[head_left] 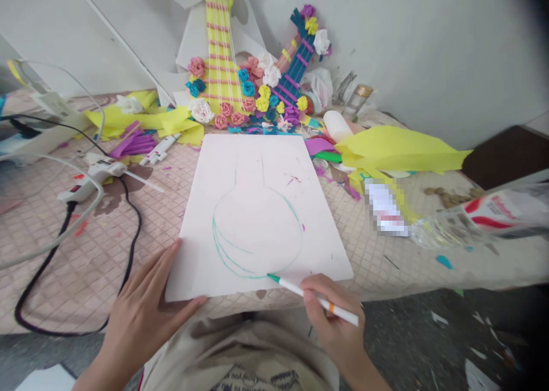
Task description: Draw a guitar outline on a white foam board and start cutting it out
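A white sheet of paper (257, 208) lies on the tiled tabletop (64, 254), bearing a green outline of a rounded guitar body and neck. My right hand (334, 316) is closed on a white pen with a green tip (313, 296); the tip touches the bottom of the drawn curve. My left hand (141, 311) lies flat with its fingers spread, pressing on the sheet's lower left corner.
Two paper guitars decorated with paper roses (253, 76) lean against the wall behind the sheet. Yellow paper scraps (398, 148) lie right and left. A glue gun (92, 176) with black cord (64, 236) sits left. A plastic bottle (480, 214) lies at right.
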### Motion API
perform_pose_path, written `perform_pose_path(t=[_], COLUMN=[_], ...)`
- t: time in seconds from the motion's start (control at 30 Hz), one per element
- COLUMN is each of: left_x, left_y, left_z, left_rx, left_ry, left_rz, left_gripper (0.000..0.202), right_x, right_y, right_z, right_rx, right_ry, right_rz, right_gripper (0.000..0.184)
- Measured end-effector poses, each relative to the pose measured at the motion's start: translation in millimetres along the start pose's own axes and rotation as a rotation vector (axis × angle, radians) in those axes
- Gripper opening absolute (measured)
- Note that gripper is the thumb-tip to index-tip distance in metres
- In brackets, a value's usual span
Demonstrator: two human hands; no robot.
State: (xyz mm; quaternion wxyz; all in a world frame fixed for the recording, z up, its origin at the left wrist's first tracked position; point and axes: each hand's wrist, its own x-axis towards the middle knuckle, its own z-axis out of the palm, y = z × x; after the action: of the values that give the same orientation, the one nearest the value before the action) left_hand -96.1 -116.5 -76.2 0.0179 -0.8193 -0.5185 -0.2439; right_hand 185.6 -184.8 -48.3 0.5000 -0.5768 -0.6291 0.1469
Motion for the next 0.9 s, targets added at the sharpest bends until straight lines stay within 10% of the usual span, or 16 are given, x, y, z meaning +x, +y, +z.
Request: perform_pose_path(t=[0.9], left_x=[1.4], left_y=[1.4], left_z=[0.2], left_rx=[0.017], left_ry=[-0.003], left_rz=[0.011], left_gripper=[0.085], right_x=[-16.1], right_y=[-5.2], right_z=[18.9], right_rx=[0.059], right_ry=[0.033], right_rz=[-0.048], right_gripper=[0.017])
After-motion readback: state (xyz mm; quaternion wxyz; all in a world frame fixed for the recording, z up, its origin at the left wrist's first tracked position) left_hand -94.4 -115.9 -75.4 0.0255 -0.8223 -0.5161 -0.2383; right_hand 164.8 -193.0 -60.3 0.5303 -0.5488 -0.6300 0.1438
